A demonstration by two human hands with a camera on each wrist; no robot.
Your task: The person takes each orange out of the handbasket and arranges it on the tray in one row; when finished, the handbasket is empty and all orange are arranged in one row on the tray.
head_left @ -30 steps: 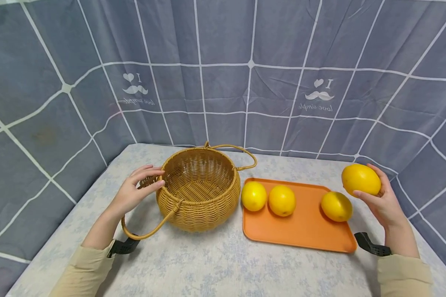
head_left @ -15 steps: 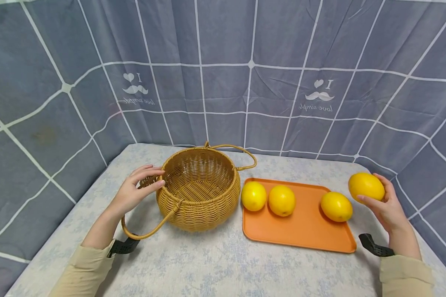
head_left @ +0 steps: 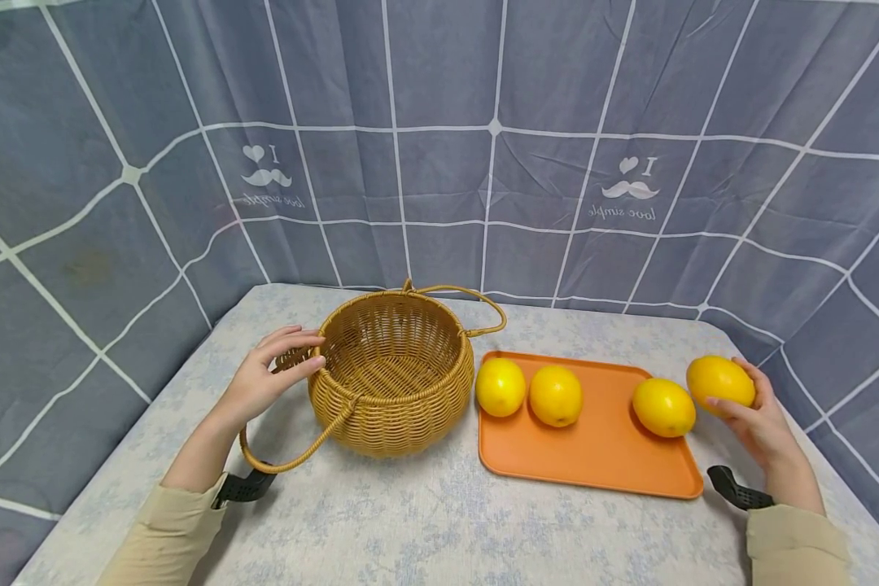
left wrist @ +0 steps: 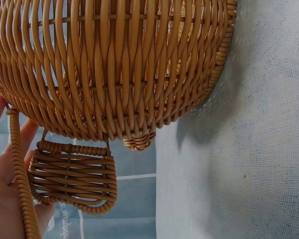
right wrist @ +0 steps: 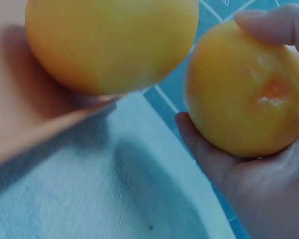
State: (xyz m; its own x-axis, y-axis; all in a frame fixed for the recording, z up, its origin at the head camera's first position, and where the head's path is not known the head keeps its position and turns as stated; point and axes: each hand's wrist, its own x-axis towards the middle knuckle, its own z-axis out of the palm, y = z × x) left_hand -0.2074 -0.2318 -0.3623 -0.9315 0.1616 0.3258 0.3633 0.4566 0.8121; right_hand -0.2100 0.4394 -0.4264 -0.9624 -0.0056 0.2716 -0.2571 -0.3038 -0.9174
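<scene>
My left hand (head_left: 260, 370) touches the left rim of a round wicker basket (head_left: 391, 419), fingers and thumb nearly straight on either side of its small woven flap (left wrist: 74, 174). Nothing lies inside the basket. Its looped handle (left wrist: 21, 174) crosses in front of that hand in the left wrist view. Off the tray's right side, my right hand (head_left: 765, 423) grips a yellow lemon (head_left: 718, 382), thumb on the near side and fingers around the back. In the right wrist view the held lemon (right wrist: 246, 94) shows an orange-tinted end. Another lemon (head_left: 662, 407) sits close beside it on the tray.
An orange tray (head_left: 586, 456) stands right of the basket. Two more lemons, one at the tray's left edge (head_left: 500, 387) and one beside it (head_left: 555, 395), rest there. The basket's second handle (head_left: 494, 313) leans out toward the back right. A grey-blue checked curtain (head_left: 439, 179) hangs behind the table.
My right hand has lowered the lemon and shifted it slightly right, down toward the level of the tray's lemons. My left hand, the basket and the tray have not moved.
</scene>
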